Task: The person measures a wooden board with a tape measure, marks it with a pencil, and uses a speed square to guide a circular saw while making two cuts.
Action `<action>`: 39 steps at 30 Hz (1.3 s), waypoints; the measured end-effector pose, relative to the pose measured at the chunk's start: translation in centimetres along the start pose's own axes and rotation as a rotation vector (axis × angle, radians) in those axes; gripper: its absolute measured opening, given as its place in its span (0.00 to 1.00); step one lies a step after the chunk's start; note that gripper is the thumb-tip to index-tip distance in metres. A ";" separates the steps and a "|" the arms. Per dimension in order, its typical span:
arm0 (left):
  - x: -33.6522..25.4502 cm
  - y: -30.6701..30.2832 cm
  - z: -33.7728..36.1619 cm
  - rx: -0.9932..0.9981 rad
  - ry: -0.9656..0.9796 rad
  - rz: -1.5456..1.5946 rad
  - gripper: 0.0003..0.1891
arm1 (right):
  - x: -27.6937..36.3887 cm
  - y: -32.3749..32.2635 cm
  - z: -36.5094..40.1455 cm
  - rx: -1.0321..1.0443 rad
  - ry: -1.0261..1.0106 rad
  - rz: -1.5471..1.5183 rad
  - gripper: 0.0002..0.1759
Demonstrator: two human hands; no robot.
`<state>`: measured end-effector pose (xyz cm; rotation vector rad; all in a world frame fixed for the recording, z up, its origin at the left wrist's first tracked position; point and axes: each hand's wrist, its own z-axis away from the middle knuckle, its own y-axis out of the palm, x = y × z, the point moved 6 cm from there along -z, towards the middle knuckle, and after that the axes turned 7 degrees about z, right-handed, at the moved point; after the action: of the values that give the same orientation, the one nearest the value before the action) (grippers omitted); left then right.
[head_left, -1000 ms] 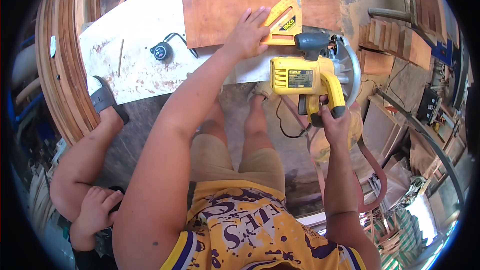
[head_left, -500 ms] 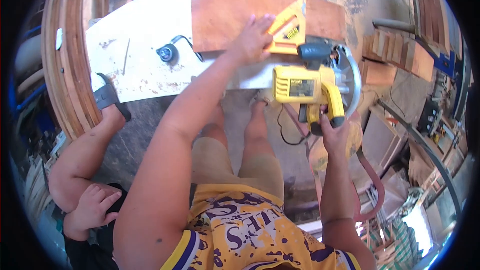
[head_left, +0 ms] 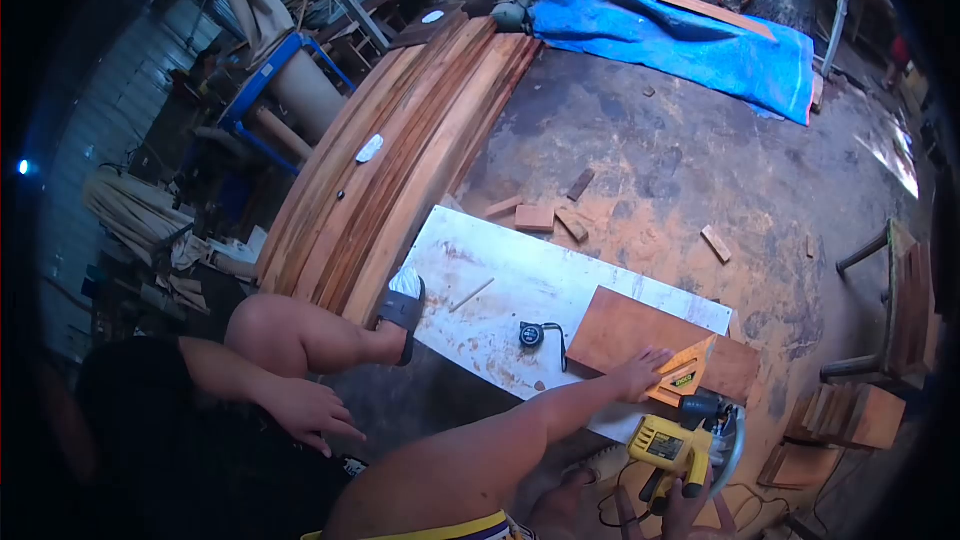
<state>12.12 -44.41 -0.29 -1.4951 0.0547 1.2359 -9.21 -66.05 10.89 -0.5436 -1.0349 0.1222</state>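
View has lifted toward the yard — work unchanged. Left hand [head_left: 640, 372] stays flat, unclenched, pinning speed square [head_left: 688, 376] on board [head_left: 625, 330]. Circular saw [head_left: 678, 446] remains at the board's near edge, right hand [head_left: 692, 512] wrapped round its handle — cut apparently not advanced.

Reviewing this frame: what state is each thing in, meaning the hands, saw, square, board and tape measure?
left hand, open, pressed flat on the speed square.
right hand, closed on the circular saw handle.
circular saw, at the board's near edge; whether the blade is spinning cannot be told.
speed square, lying flat on the board.
board, flat on the white panel.
tape measure, lying on the panel, no tape drawn out.
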 end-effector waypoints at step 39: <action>1.3 -0.9 0.3 -0.174 0.098 0.152 0.11 | 2.6 0.5 -0.1 0.041 -0.014 -0.152 0.41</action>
<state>13.03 -43.14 -0.53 -1.7286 0.1315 1.3146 -7.71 -64.76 12.68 -0.4254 -1.0812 0.0124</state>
